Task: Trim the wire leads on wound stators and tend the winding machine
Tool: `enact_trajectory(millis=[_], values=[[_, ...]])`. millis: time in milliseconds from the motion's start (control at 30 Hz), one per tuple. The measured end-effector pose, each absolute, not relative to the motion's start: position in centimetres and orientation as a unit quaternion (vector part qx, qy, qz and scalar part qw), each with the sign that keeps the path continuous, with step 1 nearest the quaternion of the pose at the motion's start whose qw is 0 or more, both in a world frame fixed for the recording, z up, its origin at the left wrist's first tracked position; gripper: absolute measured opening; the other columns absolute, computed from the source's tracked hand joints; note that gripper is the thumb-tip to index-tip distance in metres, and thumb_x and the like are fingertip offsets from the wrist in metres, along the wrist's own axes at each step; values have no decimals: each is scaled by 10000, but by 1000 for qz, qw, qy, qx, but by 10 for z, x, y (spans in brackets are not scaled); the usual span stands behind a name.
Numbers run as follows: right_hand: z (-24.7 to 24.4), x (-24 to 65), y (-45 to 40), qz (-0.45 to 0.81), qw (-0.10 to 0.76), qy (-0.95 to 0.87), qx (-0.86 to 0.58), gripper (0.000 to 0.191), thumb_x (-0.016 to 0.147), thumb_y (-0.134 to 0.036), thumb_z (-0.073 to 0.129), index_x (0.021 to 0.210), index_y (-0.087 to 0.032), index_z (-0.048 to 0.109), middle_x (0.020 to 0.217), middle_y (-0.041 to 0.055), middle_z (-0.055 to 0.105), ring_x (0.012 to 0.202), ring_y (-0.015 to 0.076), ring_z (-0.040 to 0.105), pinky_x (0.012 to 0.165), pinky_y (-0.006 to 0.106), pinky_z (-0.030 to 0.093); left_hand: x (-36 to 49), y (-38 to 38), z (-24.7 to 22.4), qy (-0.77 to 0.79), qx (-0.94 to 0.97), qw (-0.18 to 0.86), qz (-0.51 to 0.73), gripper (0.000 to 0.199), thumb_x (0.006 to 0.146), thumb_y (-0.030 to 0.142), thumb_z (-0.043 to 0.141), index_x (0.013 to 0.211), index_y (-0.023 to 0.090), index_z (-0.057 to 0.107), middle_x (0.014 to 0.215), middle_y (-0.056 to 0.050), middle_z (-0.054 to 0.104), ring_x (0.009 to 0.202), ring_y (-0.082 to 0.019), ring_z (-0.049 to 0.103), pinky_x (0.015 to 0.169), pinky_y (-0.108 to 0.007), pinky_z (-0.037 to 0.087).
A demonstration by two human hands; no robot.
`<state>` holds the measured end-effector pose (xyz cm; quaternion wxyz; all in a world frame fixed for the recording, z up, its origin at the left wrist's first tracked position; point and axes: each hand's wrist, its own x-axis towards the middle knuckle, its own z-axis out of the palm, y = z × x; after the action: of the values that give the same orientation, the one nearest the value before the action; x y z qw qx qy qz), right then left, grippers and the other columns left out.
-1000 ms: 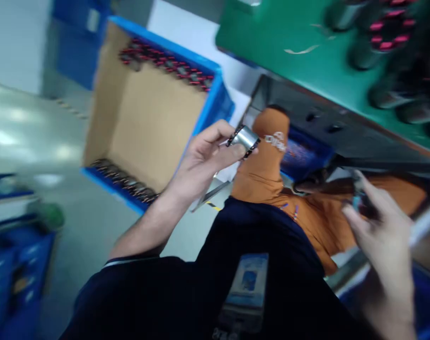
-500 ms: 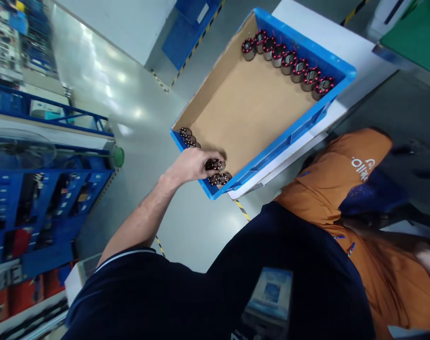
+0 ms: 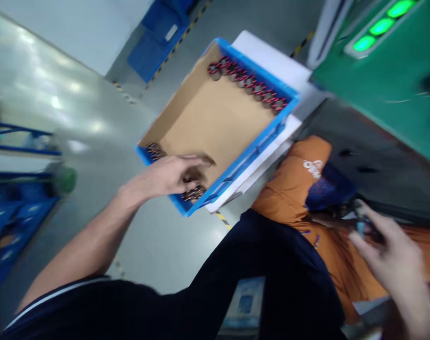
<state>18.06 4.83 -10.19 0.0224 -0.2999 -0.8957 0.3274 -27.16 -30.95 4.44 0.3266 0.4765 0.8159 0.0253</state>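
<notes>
My left hand (image 3: 168, 175) is over the near end of a blue tray (image 3: 250, 157), its thumb and fingers apart and nothing visibly gripped. Just beneath the fingertips lie some dark ring-shaped wound cores (image 3: 193, 193). More such cores (image 3: 154, 150) stand at the tray's left corner, and a row of several with red-tipped windings (image 3: 249, 82) lines the far end. At the right, my right hand (image 3: 395, 255) is closed around a small dark object with a bluish part, too blurred to identify.
Brown cardboard (image 3: 215, 118) lines the tray, which rests on a white surface (image 3: 267, 56). A green machine panel (image 3: 388, 85) with three lit green lights is at the upper right. Blue shelving (image 3: 20, 212) stands left. My orange-trousered legs (image 3: 292, 179) are beside the tray.
My left hand has opened and let go of the cores it held at the tray's near end. My right hand has come into view with an object. The view has shifted right.
</notes>
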Motion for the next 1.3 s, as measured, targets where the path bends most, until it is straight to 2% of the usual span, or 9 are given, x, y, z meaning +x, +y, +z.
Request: enact_trajectory(millis=[100, 233, 333, 500, 800, 867, 933, 1033, 1300], values=[[-81, 162, 40, 381, 45, -878, -284, 633, 1032, -463, 707, 1636, -280, 662, 966, 48, 661, 815, 215, 681, 778, 377, 603, -266, -230, 48, 782, 557, 225, 167, 621, 962, 582, 801, 1542, 381, 704, 1556, -38, 724, 1405, -340, 719, 1227, -495, 578], [-72, 159, 44, 396, 40, -859, -322, 635, 1021, -350, 701, 1646, -243, 656, 917, 8, 553, 807, 171, 616, 815, 320, 590, -251, -83, 48, 718, 630, 130, 267, 600, 975, 538, 832, 1507, 288, 715, 1629, -66, 656, 1492, -312, 619, 1327, -530, 469], [-66, 173, 46, 394, 38, -847, -354, 633, 1013, -319, 700, 1639, -234, 662, 919, 5, 547, 821, 165, 615, 823, 305, 582, -236, 19, 30, 677, 630, 138, 356, 523, 880, 494, 907, 1316, 245, 760, 1502, -48, 715, 1399, -253, 621, 1327, -470, 451], [-68, 210, 43, 396, 69, -826, -395, 608, 1031, -334, 710, 1626, -219, 666, 910, 0, 551, 782, 155, 565, 800, 305, 572, -222, 108, -25, 651, 644, 154, 371, 294, 889, 605, 836, 1057, 371, 776, 1120, -17, 778, 1071, -284, 676, 1086, -472, 573], [-77, 223, 30, 453, 100, -767, -444, 570, 1075, -350, 664, 1634, -239, 656, 925, 27, 589, 799, 181, 582, 770, 331, 575, -186, 82, 3, 693, 592, 56, 408, 389, 1020, 584, 810, 928, 232, 670, 982, 74, 716, 885, -91, 561, 758, -341, 554], [-66, 214, 26, 471, 117, -755, -440, 575, 1108, -364, 634, 1676, -278, 617, 961, 42, 623, 840, 192, 599, 792, 340, 574, -152, 52, 17, 666, 601, 45, 439, 231, 1011, 393, 822, 924, 238, 675, 1045, 26, 724, 953, -144, 643, 692, -380, 553], [-53, 203, 23, 490, 141, -746, -429, 583, 1122, -360, 620, 1703, -338, 583, 1013, 50, 647, 904, 201, 625, 821, 345, 574, -119, 22, 23, 654, 613, 85, 434, 193, 943, 322, 879, 941, 267, 694, 1137, 1, 756, 1040, -215, 710, 821, -464, 612], [-35, 189, 21, 512, 180, -739, -399, 618, 1117, -329, 617, 1727, -391, 542, 1069, 49, 654, 954, 201, 632, 860, 352, 583, -84, -8, 19, 649, 619, 118, 426, 220, 895, 314, 940, 947, 303, 728, 1179, -4, 785, 1060, -256, 743, 903, -480, 638], [-22, 177, 22, 530, 192, -734, -378, 628, 1114, -369, 589, 1738, -359, 524, 1232, 80, 702, 1066, 238, 643, 1001, 441, 612, -62, -24, 7, 648, 629, 128, 411, 173, 929, 314, 932, 958, 337, 763, 1173, 8, 800, 994, -242, 739, 753, -426, 598]])
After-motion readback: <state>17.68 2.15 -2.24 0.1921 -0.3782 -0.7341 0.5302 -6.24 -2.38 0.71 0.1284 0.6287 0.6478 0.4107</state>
